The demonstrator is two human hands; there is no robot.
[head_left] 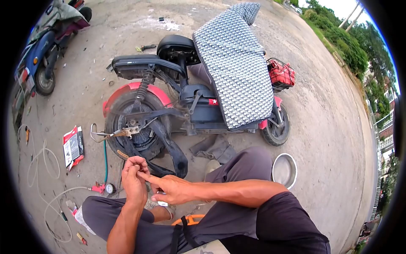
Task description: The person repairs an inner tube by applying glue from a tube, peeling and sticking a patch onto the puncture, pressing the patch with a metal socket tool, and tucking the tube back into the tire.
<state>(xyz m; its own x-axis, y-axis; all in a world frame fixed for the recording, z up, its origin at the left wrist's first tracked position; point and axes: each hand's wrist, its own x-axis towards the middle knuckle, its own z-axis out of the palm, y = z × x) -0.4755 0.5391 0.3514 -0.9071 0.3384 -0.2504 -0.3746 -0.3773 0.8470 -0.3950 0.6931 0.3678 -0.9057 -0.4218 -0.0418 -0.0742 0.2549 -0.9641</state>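
In front of my lap the two hands meet. My left hand (pixel 134 182) is raised with its fingers curled in and thumb pressed to them; whatever they pinch is too small to make out. The index finger of my right hand (pixel 171 189) stretches out to touch the left fingertips, its thumb apart. Just beyond stands an electric scooter (pixel 203 112). Its rear wheel (pixel 120 116) has a black inner tube (pixel 175 154) hanging out of it. A metal tool (pixel 127 132) sits across the wheel hub.
A tyre inflator with gauge (pixel 99 187) and a clear hose (pixel 57 197) lie at left, near a red-and-black packet (pixel 73 147). A round metal basin (pixel 284 157) rests right of my knee. A patterned cover (pixel 239 72) drapes the scooter's front. Another scooter (pixel 42 59) stands far left.
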